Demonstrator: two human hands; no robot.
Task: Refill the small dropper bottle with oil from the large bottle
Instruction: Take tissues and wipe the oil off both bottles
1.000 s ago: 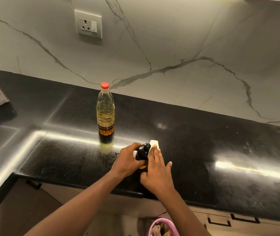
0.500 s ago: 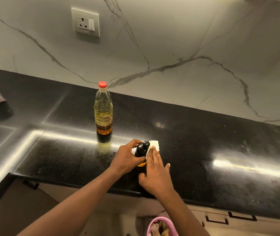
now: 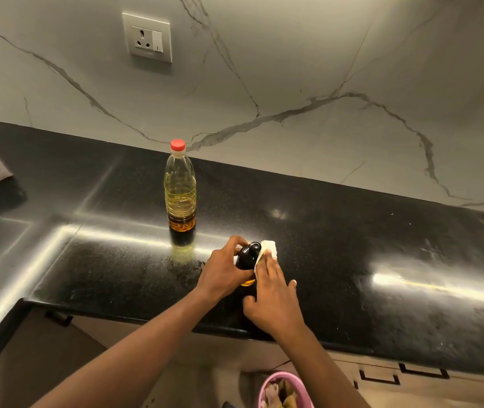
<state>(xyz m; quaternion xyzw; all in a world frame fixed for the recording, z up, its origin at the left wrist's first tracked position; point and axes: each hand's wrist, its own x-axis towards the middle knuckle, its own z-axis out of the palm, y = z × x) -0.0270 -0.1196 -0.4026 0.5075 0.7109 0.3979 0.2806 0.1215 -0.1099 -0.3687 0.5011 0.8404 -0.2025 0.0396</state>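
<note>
Head view, black countertop, marble wall, dropper bottle gripped

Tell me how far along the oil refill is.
Pouring looks done: the large bottle stands capped, the dropper bottle has its top on. In hand: left hand grips it, right hand presses a tissue against it. Left: probably only finishing the wipe.

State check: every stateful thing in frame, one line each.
large bottle: upright, red cap on, partly full.
small dropper bottle: upright, black cap on.
left hand: grips the small dropper bottle.
right hand: straight fingers press white tissue against the bottle.
wall socket: nothing plugged in.
</note>
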